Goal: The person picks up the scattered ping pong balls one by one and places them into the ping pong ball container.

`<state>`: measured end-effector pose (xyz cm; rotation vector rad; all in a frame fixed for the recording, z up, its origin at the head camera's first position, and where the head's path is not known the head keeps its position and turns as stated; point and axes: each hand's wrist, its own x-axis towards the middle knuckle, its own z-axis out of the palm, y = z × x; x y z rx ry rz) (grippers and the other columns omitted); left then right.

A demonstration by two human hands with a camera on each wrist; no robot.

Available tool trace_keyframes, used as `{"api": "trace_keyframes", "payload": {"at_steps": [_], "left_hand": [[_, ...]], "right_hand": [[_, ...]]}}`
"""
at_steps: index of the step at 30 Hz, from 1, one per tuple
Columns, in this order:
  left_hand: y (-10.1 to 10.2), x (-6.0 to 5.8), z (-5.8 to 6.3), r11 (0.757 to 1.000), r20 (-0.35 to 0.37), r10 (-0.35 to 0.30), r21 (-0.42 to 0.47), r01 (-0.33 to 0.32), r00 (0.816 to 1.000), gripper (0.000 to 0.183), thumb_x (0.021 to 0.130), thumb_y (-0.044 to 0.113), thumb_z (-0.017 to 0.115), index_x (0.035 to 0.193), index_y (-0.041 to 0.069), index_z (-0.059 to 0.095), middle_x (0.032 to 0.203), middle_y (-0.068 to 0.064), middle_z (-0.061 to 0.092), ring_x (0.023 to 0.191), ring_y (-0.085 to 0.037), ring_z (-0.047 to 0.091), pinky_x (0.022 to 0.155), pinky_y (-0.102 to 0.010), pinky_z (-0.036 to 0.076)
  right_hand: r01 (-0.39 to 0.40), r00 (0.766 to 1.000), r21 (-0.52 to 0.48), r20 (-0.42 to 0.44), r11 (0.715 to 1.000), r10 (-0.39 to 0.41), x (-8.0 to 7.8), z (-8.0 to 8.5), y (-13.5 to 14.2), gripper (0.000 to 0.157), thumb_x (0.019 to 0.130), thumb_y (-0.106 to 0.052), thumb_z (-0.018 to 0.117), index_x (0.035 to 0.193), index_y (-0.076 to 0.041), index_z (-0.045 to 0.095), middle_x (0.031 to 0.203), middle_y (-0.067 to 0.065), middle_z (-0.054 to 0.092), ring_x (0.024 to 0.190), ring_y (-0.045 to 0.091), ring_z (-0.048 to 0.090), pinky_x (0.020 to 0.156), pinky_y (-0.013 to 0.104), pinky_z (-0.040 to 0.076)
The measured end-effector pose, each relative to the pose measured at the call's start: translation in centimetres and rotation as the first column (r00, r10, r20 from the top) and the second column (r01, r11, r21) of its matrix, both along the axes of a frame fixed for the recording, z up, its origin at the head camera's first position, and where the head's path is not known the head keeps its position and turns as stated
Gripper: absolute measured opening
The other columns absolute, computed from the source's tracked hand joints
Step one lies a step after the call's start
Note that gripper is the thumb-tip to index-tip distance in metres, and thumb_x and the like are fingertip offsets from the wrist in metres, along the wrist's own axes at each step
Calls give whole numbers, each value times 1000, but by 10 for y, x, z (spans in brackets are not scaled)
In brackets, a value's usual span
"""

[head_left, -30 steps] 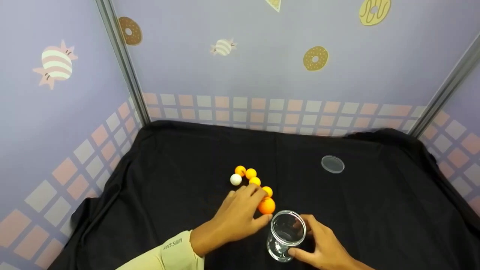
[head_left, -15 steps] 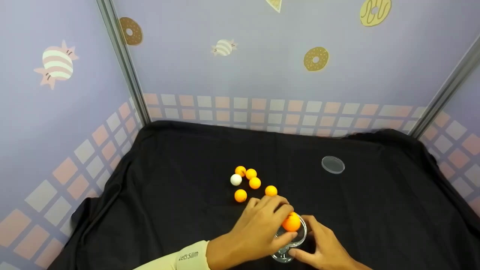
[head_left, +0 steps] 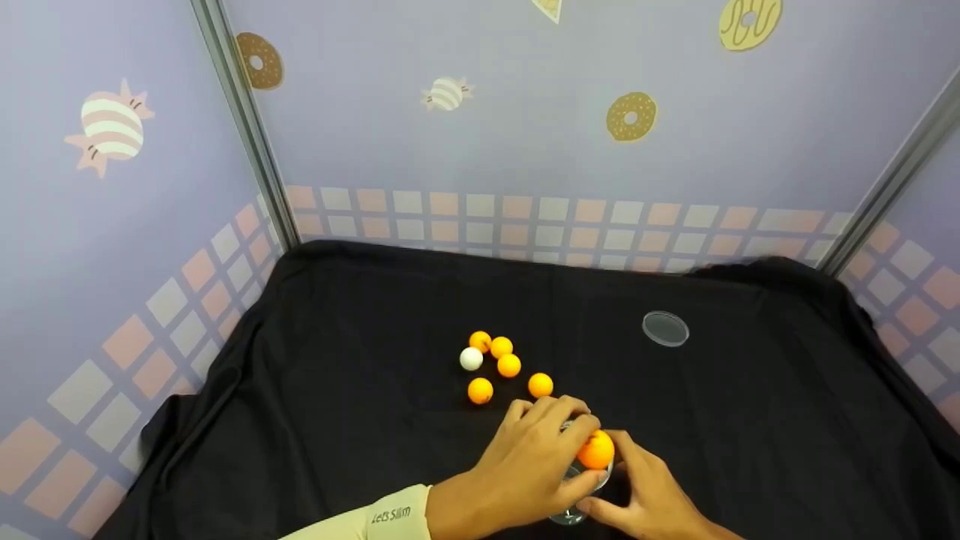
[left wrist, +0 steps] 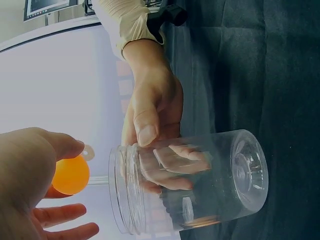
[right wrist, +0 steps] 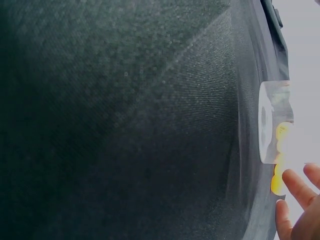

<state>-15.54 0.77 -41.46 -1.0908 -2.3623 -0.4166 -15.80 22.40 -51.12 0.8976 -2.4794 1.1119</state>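
Over the mouth of a clear plastic jar (left wrist: 220,165), my left hand (head_left: 517,476) pinches an orange ping-pong ball (head_left: 595,450) between thumb and fingertips. In the left wrist view that ball (left wrist: 72,175) is just outside the rim, and the other fingers are spread. My right hand (head_left: 649,491) grips the jar's side near the top, its thumb (left wrist: 147,134) in front and its fingers behind the clear wall. The jar stands upright on the black cloth; in the head view my left hand covers most of it. No balls show inside it in the left wrist view.
Several orange ping-pong balls (head_left: 509,366) and one white ball (head_left: 471,358) lie on the black cloth (head_left: 360,322) beyond my left hand. A clear round lid (head_left: 666,329) lies farther back on the right. Patterned walls (head_left: 525,150) enclose the back and sides.
My left hand has picked up an orange ball from the group and brought it right, over the jar's mouth. My right hand keeps its grip on the jar.
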Motion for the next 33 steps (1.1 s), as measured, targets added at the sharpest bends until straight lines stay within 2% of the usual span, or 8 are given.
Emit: {"api": "trace_keyframes", "payload": {"at_steps": [7, 13, 17, 22, 27, 33], "left_hand": [[-1, 0, 0, 1000, -3, 19, 2, -19, 1000, 45, 83, 51, 59, 118, 24, 57, 116, 6, 55, 101, -9, 54, 76, -30, 38], [-2, 0, 0, 999, -28, 32, 4, -32, 999, 43, 83, 52, 58, 115, 23, 58, 114, 6, 56, 100, -11, 54, 75, -31, 38], [-3, 0, 0, 1000, -19, 27, 13, -27, 999, 41, 84, 53, 57, 113, 24, 59, 114, 6, 55, 100, -11, 53, 75, -31, 39], [-5, -3, -3, 999, -24, 36, 23, -36, 999, 42, 83, 53, 59, 113, 24, 59, 114, 6, 56, 100, -11, 53, 73, -31, 39], [-10, -11, -5, 996, -26, 77, 42, -76, 997, 41, 84, 52, 58, 113, 23, 58, 113, 7, 56, 102, -10, 52, 75, -32, 40], [-18, -32, -6, 983, 11, 142, 120, -142, 990, 37, 85, 47, 58, 111, 21, 60, 109, 7, 57, 96, -12, 56, 72, -33, 40]], "right_hand": [[-14, 1000, -7, -14, 1000, 14, -1, 1, -1, 68, 72, -34, 79, 128, -20, 44, 110, -8, 59, 80, 2, 62, 67, 22, 51], [-18, 999, -13, -33, 1000, 18, -1, 1, -1, 68, 71, -34, 80, 126, -13, 47, 109, -6, 60, 82, 2, 63, 69, 20, 51], [-14, 999, -12, -46, 1000, 14, -1, 0, -1, 69, 70, -35, 81, 125, -11, 48, 107, -4, 61, 80, 2, 63, 68, 18, 51], [-5, 999, -3, -49, 1000, 5, -1, -1, 0, 69, 69, -34, 81, 126, -15, 47, 107, -4, 61, 81, 3, 62, 67, 19, 51], [9, 997, 10, -73, 1000, -9, -2, -2, 0, 72, 67, -33, 82, 128, -22, 45, 110, -11, 59, 82, 6, 63, 67, 18, 50], [7, 997, -1, -74, 1000, -7, -2, -3, 1, 70, 67, -35, 82, 126, -16, 48, 110, -6, 61, 85, 8, 63, 66, 19, 51]]}}
